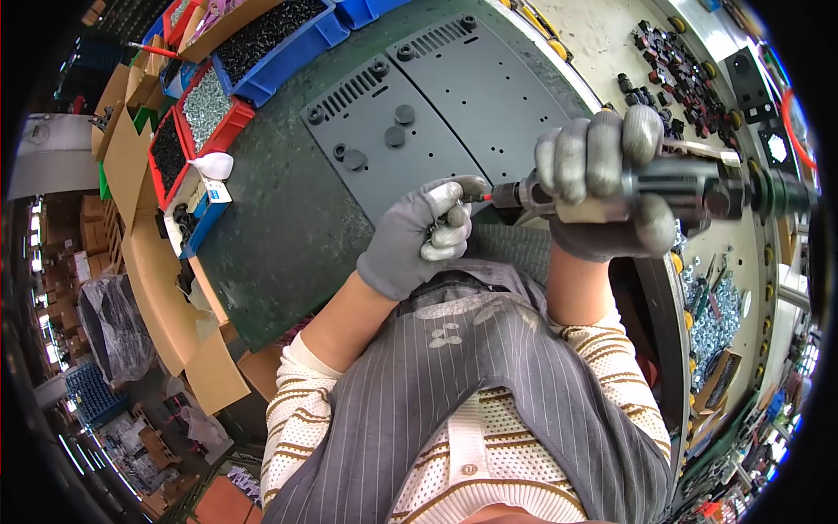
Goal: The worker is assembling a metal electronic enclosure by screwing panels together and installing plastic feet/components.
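Observation:
In my grey-gloved right hand (602, 175) is a power screwdriver (676, 188), held level with its bit pointing left. My left hand (423, 229), gloved too, is closed, its thumb and forefinger at the red-tipped bit (486, 198). Small dark metal pieces that look like screws show between its curled fingers; most of them are hidden. Beyond my hands, two dark grey metal panels (419, 188) with slots and holes lie side by side on the green table (279, 236). Several round black discs, including one disc (394, 136), rest on the left panel.
At the far left stand a blue bin (262, 92) of black screws, a red bin (236, 116) of silver screws and a red bin (160, 188) of black ones. Cardboard (148, 288) lines the table's left edge. Rightward, a conveyor (602, 52) carries black parts (681, 79) and loose silver hardware (716, 319).

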Demonstrator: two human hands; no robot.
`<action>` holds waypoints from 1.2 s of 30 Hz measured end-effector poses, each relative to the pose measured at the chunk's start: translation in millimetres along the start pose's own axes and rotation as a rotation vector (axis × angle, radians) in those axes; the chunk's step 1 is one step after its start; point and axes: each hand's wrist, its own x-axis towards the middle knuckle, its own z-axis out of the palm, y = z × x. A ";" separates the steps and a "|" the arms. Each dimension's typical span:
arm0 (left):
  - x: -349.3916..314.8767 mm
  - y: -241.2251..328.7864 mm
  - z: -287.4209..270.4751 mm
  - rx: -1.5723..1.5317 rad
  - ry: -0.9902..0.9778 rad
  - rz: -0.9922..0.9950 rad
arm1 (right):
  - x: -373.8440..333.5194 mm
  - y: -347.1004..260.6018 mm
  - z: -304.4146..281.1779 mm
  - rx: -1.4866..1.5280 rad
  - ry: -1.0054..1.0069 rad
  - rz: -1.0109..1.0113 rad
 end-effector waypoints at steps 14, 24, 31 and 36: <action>63.2 108.6 -10.3 2.291 0.818 0.352 | -17.5 -12.1 -23.9 0.042 0.455 0.019; 58.6 127.2 -29.8 2.293 0.664 0.224 | -12.6 -69.2 -41.1 -0.203 0.461 0.018; 110.4 52.6 19.6 2.022 0.271 0.325 | 0.8 -89.5 -64.1 -0.526 0.575 0.039; 152.9 -3.3 22.2 2.047 0.139 0.334 | 17.4 -71.1 -71.8 -0.690 0.578 0.021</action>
